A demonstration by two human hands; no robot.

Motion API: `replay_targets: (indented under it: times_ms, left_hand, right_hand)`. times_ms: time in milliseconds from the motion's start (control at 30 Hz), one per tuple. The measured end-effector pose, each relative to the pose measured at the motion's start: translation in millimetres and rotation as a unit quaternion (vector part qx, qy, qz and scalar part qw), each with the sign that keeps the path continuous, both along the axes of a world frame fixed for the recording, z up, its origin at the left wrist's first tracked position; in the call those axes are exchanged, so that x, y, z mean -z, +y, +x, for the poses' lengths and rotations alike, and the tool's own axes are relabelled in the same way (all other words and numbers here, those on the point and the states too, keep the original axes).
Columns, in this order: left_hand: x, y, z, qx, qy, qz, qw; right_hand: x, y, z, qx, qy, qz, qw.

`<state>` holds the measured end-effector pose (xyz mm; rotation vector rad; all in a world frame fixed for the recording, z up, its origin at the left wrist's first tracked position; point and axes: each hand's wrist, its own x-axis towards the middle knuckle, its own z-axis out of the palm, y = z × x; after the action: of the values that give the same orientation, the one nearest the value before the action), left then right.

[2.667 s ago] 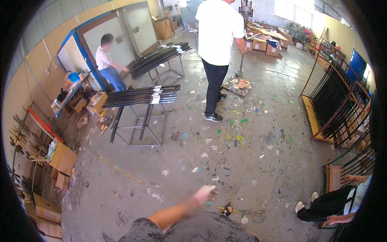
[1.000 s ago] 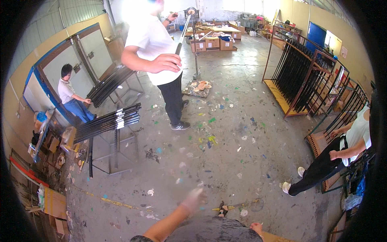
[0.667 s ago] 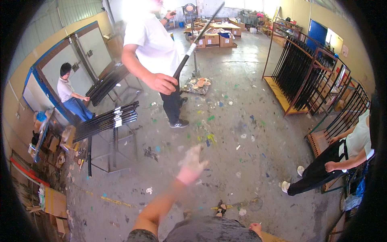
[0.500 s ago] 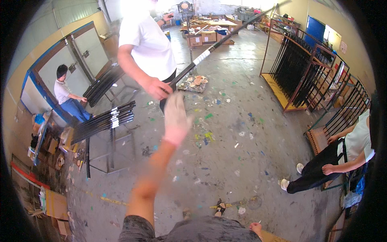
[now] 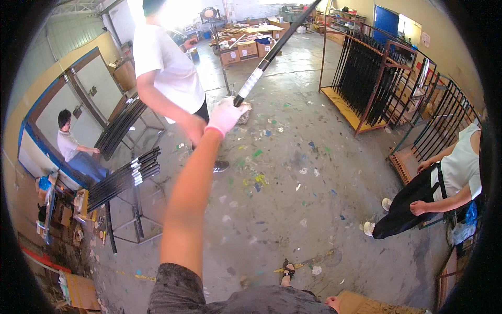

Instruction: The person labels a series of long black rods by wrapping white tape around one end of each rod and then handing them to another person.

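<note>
Since a moment ago my left hand (image 5: 226,115) has risen and now seems clamped on the black rod's (image 5: 273,51) lower end, its length slanting up past the person in white (image 5: 167,73).

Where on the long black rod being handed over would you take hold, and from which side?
Take the long black rod at its lower end, below the pale wrapped band, where the gloved left hand already meets it. Come from underneath, palm up: the rod slants up and away, so most of its length hangs beyond that end. The co-worker's hand is close beside it.
</note>
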<state>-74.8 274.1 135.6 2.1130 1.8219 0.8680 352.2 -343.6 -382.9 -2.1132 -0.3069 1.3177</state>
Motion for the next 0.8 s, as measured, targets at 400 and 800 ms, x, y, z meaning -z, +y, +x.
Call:
replay_targets:
  times_ms: [400,800]
  left_hand:
    - [23,-179,84,0.303,-0.455,-0.18,0.818]
    - [32,-259,95,0.268,-0.521,-0.133,0.799]
  right_hand:
    - [-390,310,-97,-0.247,-0.317,0.479,0.781]
    - [-525,338,-199,-0.236,-0.291,0.606,0.702]
